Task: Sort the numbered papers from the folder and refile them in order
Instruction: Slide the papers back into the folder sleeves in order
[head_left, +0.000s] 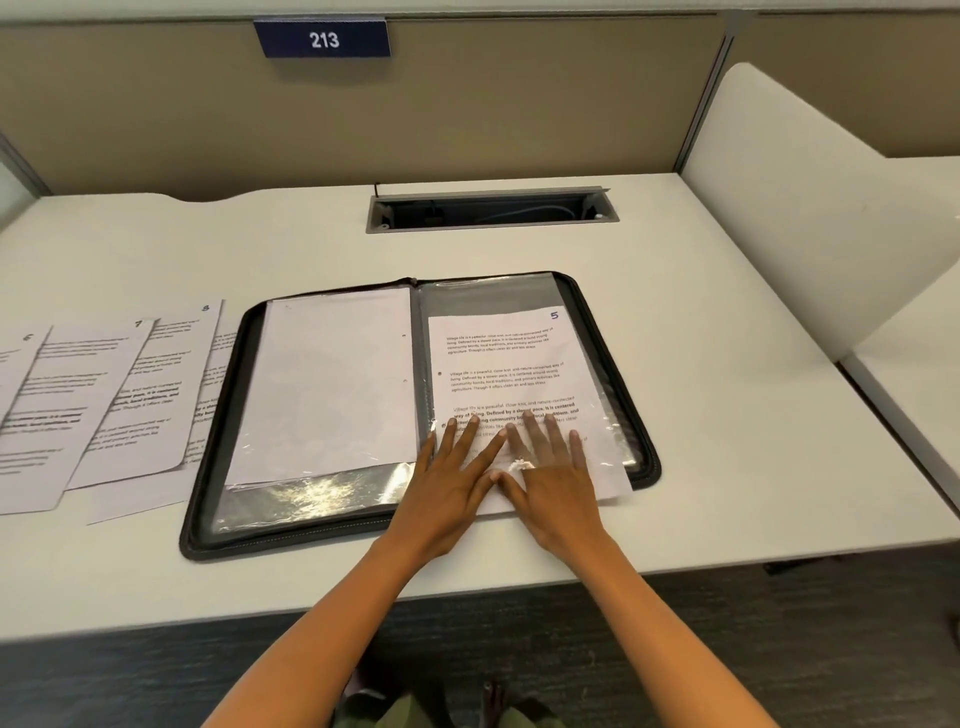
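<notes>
On the pale, smooth desk (727, 415), at the far left, loose white sheets (93, 405) printed with black text lie fanned and overlapping; the numbers 7 and 8 can be read in their top corners. Just right of them, a black zip-edged folder (208, 467) lies open flat, its glossy clear sleeves catching glare. Its left sleeve holds a blank-faced white page (332, 389). In the right half, the paper numbered 5 (509, 364) sits partway in a sleeve, its lower edge overhanging the folder's rim. The left hand (452, 483) and right hand (550, 478) press on that paper's lower part, side by side, fingers straight and spread. Behind the folder is a rectangular metal cable tray (488, 210); at far right, a white rounded divider (810, 208).
</notes>
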